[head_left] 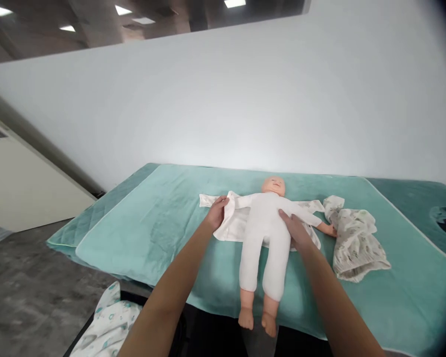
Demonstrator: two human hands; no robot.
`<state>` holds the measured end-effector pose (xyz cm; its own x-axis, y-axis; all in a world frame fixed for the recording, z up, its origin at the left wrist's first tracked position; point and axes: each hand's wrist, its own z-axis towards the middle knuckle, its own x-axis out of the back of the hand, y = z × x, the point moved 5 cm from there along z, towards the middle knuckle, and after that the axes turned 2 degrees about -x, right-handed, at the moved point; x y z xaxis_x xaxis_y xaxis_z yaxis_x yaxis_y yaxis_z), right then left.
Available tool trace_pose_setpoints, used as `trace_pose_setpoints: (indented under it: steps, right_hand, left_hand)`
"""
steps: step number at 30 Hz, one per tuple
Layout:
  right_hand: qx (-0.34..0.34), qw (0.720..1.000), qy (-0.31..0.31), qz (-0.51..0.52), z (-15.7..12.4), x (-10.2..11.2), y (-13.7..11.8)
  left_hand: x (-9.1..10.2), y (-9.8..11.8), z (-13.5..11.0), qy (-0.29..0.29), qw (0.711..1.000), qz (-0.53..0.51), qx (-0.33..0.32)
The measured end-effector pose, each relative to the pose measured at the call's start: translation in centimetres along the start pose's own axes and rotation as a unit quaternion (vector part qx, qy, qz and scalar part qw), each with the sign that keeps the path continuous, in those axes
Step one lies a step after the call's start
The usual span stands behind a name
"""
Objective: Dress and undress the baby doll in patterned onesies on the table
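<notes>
- Near left, off the bed: patterned cloth (107, 317); we can leave it alone.
- Left hand (217, 211): pinched narrow on the edge of the open shirt (232, 230), by the doll's left-side arm. Can't tell if the doll's hand is in that pinch too.
- Shirt's left sleeve (207, 200) lies flat beyond our hand. We'd do well to open its armhole first, then guide the arm along it, no yanking.
- Doll (268, 213): face up mid-bed (152, 213), on top of the shirt, feet toward us past the near edge. Better that we mind its overhang.
- Right hand (299, 230): thumb against the doll's right flank, other fingers mostly hidden; can't tell if it grips. We'd use it to steady the torso lightly.
- Right sleeve (312, 205) sits behind the right-side arm, whose hand reaches the crumpled patterned garment (357, 243). We should watch for snagging there.
</notes>
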<state>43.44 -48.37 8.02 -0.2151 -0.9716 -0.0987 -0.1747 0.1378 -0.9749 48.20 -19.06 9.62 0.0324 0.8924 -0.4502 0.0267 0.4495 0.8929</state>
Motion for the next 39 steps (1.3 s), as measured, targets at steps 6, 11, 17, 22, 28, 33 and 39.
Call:
trace_pose_setpoints:
  steps: [6, 11, 17, 22, 28, 33, 39]
  right_hand:
    - [-0.023, 0.989, -0.057, 0.136, -0.3, -3.6, 1.2]
    - [-0.034, 0.98, -0.135, 0.145, -0.6, -6.3, 1.2]
    - [-0.061, 0.971, -0.165, 0.159, -0.3, -8.1, 2.0]
    - [-0.066, 0.961, -0.188, 0.193, -0.2, -8.1, 3.3]
    - [-0.026, 0.938, -0.257, 0.231, -0.6, -9.1, 3.4]
    - [-0.034, 0.915, -0.302, 0.264, -0.7, -10.0, 4.3]
    - [-0.03, 0.902, -0.318, 0.291, -1.1, -10.7, 5.3]
  left_hand:
    - [-3.0, 3.5, 1.8, 0.044, 0.989, 0.135, -0.027]
    - [-7.1, 5.3, 3.3, 0.031, 0.969, 0.243, -0.044]
    - [-11.4, 6.3, 1.4, -0.013, 0.924, 0.378, 0.051]
    - [-15.3, 8.9, -4.1, -0.22, 0.861, 0.401, 0.224]
    - [-15.4, 10.6, -5.6, -0.237, 0.772, 0.572, 0.144]
    - [-14.5, 6.3, -3.5, -0.174, 0.61, 0.766, -0.104]
    - [-18.3, 0.2, -1.3, -0.239, 0.403, 0.852, -0.231]
